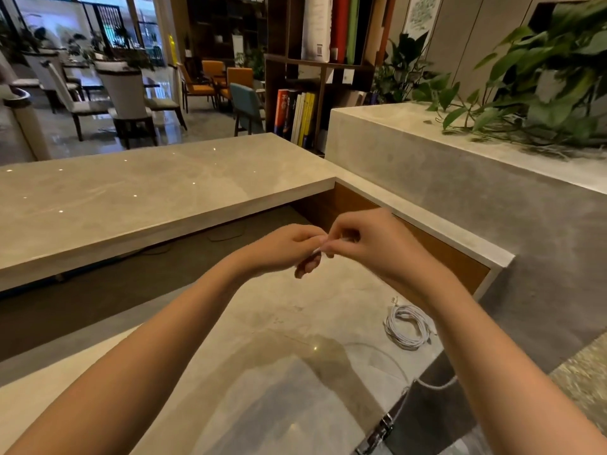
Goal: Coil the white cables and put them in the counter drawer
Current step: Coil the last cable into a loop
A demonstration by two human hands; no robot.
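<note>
Left hand (284, 249) and right hand (369, 246) pinch a white cable (318, 250); coiling appears underway. Next: wind even loops, then stow.

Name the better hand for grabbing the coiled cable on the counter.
Probably right: the coiled cable lies beside the right forearm, nearer the right hand than the left hand. Both pinch a white cable.

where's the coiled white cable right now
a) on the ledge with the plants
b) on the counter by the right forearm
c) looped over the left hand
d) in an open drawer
B: the coiled white cable lies on the counter beside the right forearm.
</note>
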